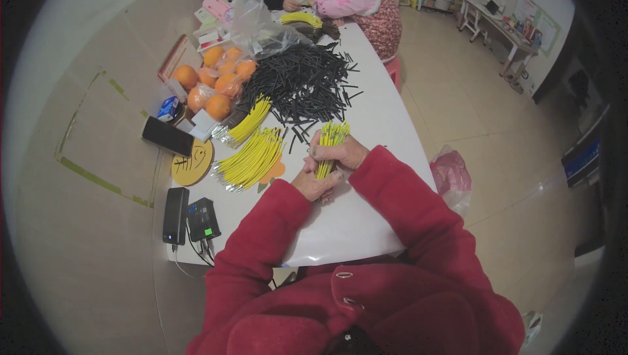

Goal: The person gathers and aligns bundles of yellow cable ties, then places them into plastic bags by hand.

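Observation:
A bundle of yellow wires (334, 134) with greenish-grey tips stands upright between my two hands, above the white table. My left hand (314, 182) is wrapped round its lower part, and my right hand (345, 152) grips it higher up. Just left of my hands, a fanned pile of yellow wires (252, 159) with silvery ends lies on the table. Behind that pile is a smaller yellow bunch (251, 119). A large heap of short black tubes (301, 80) spreads beyond my hands, with loose pieces near them.
Oranges (218, 105), a dark phone (167, 135), a round yellow board (193, 163) and black devices (174, 216) line the table's left side. Two people (373, 12) are at the far end near a clear plastic bag (261, 31). A pink bag (451, 175) is right of the table.

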Available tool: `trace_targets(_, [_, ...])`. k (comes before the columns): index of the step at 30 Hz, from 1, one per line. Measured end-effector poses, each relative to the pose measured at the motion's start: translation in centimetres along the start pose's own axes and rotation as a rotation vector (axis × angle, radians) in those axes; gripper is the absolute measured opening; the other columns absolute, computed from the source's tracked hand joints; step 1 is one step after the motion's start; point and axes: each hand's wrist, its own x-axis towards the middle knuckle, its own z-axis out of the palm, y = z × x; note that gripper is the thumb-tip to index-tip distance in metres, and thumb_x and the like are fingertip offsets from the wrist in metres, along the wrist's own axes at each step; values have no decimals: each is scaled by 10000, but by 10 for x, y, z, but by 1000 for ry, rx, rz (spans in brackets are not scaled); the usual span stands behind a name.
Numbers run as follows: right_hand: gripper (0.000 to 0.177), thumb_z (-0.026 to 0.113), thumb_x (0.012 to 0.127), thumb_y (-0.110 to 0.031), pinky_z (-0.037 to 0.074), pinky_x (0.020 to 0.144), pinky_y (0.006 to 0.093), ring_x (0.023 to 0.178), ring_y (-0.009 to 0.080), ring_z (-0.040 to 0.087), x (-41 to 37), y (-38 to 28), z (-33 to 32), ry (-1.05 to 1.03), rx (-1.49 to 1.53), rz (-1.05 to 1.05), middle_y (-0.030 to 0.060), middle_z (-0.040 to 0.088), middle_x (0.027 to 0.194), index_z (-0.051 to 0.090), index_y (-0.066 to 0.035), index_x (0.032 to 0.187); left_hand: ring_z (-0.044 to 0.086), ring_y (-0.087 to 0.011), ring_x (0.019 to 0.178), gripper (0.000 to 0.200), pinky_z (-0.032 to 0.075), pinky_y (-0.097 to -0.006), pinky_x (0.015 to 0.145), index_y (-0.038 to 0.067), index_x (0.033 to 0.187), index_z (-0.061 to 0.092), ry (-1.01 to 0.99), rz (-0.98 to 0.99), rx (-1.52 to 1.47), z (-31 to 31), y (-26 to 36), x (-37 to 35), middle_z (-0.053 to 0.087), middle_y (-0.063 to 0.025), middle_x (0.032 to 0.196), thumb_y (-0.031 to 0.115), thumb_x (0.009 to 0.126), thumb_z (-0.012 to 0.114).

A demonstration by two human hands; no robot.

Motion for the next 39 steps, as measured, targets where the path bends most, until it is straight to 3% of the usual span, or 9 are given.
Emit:
trace_targets(5, [275, 602, 814, -259, 545, 547, 326, 707, 242, 630, -15, -12, 6, -27, -43, 125, 119, 572, 569, 459, -79, 663, 611, -254, 589, 336, 486, -299, 492, -17, 623, 569, -372, 135, -34, -7, -12, 7, 564, -148, 563, 247, 829, 594])
trace_targets(8, [298, 600, 811, -238, 452, 828, 404, 724, 284, 634, -11, -4, 2, -88, 17, -41, 101, 533, 496, 432, -94, 610, 364, -154, 317, 313, 387, -262, 332, 2, 850, 411, -235, 48, 21, -5, -30, 10, 354, -75, 417, 247, 799, 598])
trace_targets(11, [227, 627, 730, -163, 377, 920, 363, 680, 259, 633, -11, -13, 3, -53, -23, 0, 82, 555, 493, 468, -99, 581, 553, -111, 620, 691, 463, -216, 508, 174, 1291, 339, -18, -168, 347, -2, -18, 11, 554, -108, 877, 474, 723, 596])
trace_targets(14, [222, 601, 723, -100, 505, 633, 298, 654, 223, 633, -15, -22, 12, 22, -147, 94, 88, 553, 478, 494, -67, 532, 439, -148, 470, 233, 422, -263, 455, 47, 839, 473, -137, 74, 132, 9, -12, 6, 429, -78, 553, 248, 777, 573])
trace_targets(17, [210, 600, 764, -129, 508, 645, 310, 668, 267, 633, -18, -20, 11, 52, -95, 113, 114, 558, 492, 510, -60, 587, 561, -183, 938, 748, 487, -252, 731, 136, 1326, 285, 15, -27, 186, 10, -14, 1, 524, -141, 1081, 444, 738, 629])
trace_targets(20, [199, 673, 692, -180, 504, 735, 328, 775, 240, 630, -16, -8, -4, 18, -37, 40, 198, 640, 791, 580, -48, 808, 329, -116, 315, 498, 243, -237, 295, 55, 958, 331, -15, 224, 260, 14, -17, 9, 334, -31, 399, 484, 783, 515])
trace_targets(23, [577, 688, 729, -267, 426, 909, 322, 1041, 236, 526, -30, -14, -4, 14, -77, 45, 184, 554, 1077, 448, 13, 1174, 328, -89, 399, 149, 242, -229, 366, 103, 721, 354, 196, -105, 152, 26, 8, 0, 312, -9, 481, 197, 695, 467])
trace_targets(29, [170, 611, 746, -125, 448, 617, 215, 706, 103, 537, -38, 8, -4, 467, -308, 117, 36, 598, 763, 631, -29, 884, 262, -83, 361, 590, 219, -220, 331, 131, 632, 363, 57, -61, -1, 12, -20, 1, 278, -2, 452, 689, 671, 549])
trace_targets(39, [113, 539, 725, -100, 455, 612, 235, 675, 119, 545, -36, 8, 10, 666, -230, 72, 59, 594, 741, 598, -25, 786, 373, -107, 393, 495, 285, -229, 384, 79, 708, 480, 312, 3, 160, 18, -9, -1, 432, -35, 454, 566, 795, 461])
